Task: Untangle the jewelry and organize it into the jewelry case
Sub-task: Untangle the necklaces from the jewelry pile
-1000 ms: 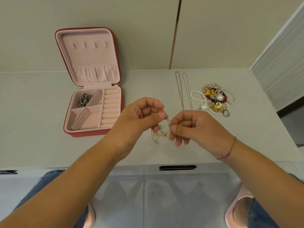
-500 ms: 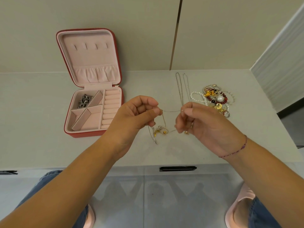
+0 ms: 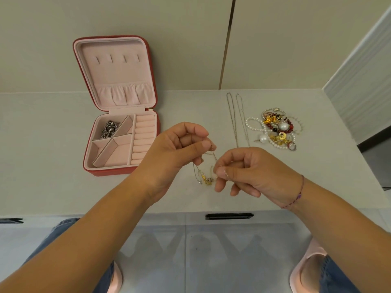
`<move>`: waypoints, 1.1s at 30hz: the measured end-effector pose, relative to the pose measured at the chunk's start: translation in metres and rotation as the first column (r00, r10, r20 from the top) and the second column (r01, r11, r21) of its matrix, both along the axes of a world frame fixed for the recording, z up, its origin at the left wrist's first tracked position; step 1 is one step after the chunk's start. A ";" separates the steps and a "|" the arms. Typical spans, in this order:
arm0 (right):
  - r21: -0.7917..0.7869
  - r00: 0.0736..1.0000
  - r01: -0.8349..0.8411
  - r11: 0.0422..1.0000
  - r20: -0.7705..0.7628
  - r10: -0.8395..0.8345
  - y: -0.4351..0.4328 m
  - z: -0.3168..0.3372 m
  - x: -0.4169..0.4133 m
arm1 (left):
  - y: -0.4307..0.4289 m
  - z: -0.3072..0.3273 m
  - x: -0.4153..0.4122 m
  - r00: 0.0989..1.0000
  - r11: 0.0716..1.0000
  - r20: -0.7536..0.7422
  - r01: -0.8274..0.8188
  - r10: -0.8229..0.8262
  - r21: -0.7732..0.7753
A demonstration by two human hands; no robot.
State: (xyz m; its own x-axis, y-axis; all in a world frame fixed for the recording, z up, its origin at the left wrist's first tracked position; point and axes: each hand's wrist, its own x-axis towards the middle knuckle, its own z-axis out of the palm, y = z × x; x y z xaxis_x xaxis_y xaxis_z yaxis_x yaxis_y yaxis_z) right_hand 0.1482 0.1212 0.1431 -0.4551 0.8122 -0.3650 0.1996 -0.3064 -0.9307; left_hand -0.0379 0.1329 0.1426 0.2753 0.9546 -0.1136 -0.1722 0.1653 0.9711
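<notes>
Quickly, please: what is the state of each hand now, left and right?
Left hand: closed, pinching the thin chain at its upper part.
Right hand: closed, pinching the same thin chain lower down.

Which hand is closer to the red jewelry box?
Left. The left hand sits just right of the jewelry box; the right hand is farther right. Both pinch a thin chain.

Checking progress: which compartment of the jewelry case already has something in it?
The far-left compartment, holding a dark silvery piece; the rest of the jewelry case, ring rolls included, shows only pink lining.
</notes>
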 end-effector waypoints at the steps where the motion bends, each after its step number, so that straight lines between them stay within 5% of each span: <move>1: 0.036 0.999 0.045 0.998 0.011 -0.045 0.001 -0.001 0.000 | 0.000 0.000 0.000 1.000 1.000 0.000 -0.015 0.015 -0.008; 8: 0.357 0.916 0.368 0.859 0.020 -0.401 0.009 -0.008 0.008 | 0.002 -0.002 -0.001 0.994 0.993 -0.016 -0.110 0.109 -0.050; 14: 0.025 0.847 0.425 0.905 -0.363 -0.388 0.016 -0.005 0.016 | 0.007 -0.006 -0.005 0.980 0.977 -0.024 -0.200 0.199 -0.068; 23: 0.039 0.883 0.358 0.933 -0.340 -0.325 0.016 0.000 0.021 | 0.015 -0.004 -0.016 0.954 0.954 -0.023 -0.300 0.299 -0.016; 33: -0.034 0.812 0.263 0.964 -0.531 -0.240 0.013 0.008 0.047 | 0.016 0.002 -0.029 0.887 0.901 -0.159 -0.431 0.432 0.047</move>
State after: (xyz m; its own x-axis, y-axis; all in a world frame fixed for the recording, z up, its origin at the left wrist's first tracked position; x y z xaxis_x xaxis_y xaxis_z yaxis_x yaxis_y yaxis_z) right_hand 0.1952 0.1344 0.1516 -0.3459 0.9335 -0.0944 -0.4027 -0.2386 -0.8837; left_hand -0.0665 0.1489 0.1448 -0.1856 0.9763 -0.1111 -0.0647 0.1007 0.9928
